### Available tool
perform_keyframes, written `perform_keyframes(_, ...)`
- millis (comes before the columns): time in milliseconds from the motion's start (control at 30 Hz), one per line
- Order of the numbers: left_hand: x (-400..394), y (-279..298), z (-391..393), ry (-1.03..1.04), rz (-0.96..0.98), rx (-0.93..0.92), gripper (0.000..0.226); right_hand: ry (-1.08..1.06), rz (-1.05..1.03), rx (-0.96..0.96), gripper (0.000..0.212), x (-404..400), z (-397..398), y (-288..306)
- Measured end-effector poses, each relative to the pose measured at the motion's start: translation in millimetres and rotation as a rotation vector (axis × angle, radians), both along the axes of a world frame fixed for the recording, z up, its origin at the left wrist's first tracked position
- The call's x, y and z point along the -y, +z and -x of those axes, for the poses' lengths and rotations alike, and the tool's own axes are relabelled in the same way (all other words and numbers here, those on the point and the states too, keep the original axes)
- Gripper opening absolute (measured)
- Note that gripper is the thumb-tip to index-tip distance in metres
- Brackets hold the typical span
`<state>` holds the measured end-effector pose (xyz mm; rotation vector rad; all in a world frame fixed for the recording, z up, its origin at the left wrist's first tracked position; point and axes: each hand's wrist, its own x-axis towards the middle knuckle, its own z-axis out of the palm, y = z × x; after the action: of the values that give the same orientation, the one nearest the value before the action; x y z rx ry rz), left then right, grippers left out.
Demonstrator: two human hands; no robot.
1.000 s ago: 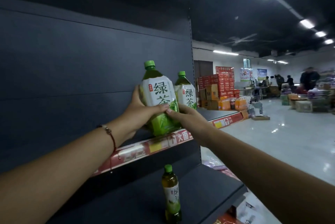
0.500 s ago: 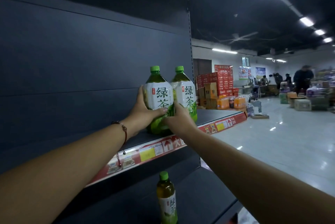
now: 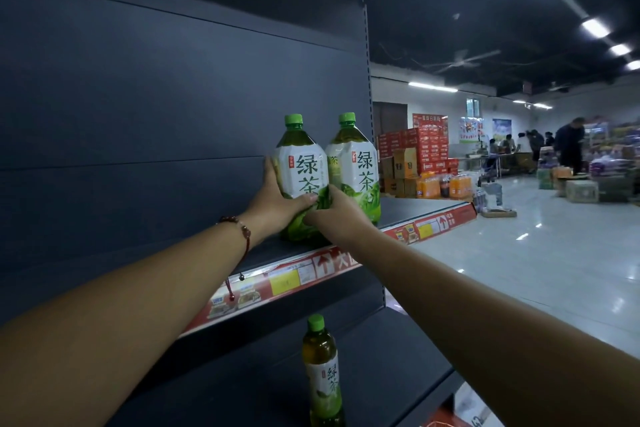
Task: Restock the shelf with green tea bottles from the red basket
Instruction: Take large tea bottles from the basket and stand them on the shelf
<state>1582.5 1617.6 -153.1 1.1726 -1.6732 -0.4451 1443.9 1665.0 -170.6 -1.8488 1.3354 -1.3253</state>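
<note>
We clasp the left green tea bottle (image 3: 302,170) with our left hand (image 3: 277,200) and right hand (image 3: 334,210), upright, cap up, on the upper shelf (image 3: 412,210), touching 1 second bottle (image 3: 356,163).

My right hand (image 3: 337,210) covers the lower front of the near bottle (image 3: 300,170), so its base on the shelf (image 3: 408,210) can't be seen. My fingertips sit behind it, hidden. Small bottle (image 3: 322,371) below is cut off by the bottom edge. People (image 3: 569,142) at the back are blurred. Price strip (image 3: 301,274) print too small to read.
</note>
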Motion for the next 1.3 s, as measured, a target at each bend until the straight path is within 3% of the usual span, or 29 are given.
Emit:
perform_keyframes(100,-24,-7,6,0.069,-0.013,-0.003,0.07,-0.011,0.041,-0.187,0.055,-20,14,1)
perform_keyframes(167,-51,-13,11,0.127,0.006,0.074,0.048,-0.052,0.127,-0.404,0.075,-37,30,-2)
perform_keyframes(233,-81,-21,18,0.229,0.072,0.312,0.051,-0.101,0.167,-0.593,0.087,-58,52,-7)
perform_keyframes(300,-115,-31,31,0.296,0.126,0.551,0.064,-0.159,0.183,-0.715,0.086,-81,78,-17)
perform_keyframes(367,-145,-45,48,0.243,0.152,0.634,0.068,-0.197,0.173,-0.773,0.085,-105,105,-34)
perform_keyframes(567,-195,-144,114,-0.045,0.051,0.724,0.072,-0.303,-0.054,-0.83,0.081,-181,187,-115)
perform_keyframes(767,-241,-284,201,-0.336,-0.056,0.807,0.072,-0.417,-0.372,-0.937,0.084,-251,261,-246)
perform_keyframes(967,-287,-390,258,-0.57,-0.1,0.952,0.074,-0.437,-0.707,-0.919,0.086,-320,300,-369)
perform_keyframes(1133,-302,-437,271,-0.645,-0.05,1.021,0.07,-0.444,-0.875,-0.793,0.097,-349,306,-447)
perform_keyframes(1300,-298,-449,268,-0.674,0.028,1.09,0.067,-0.479,-0.838,-0.723,0.109,-346,305,-484)
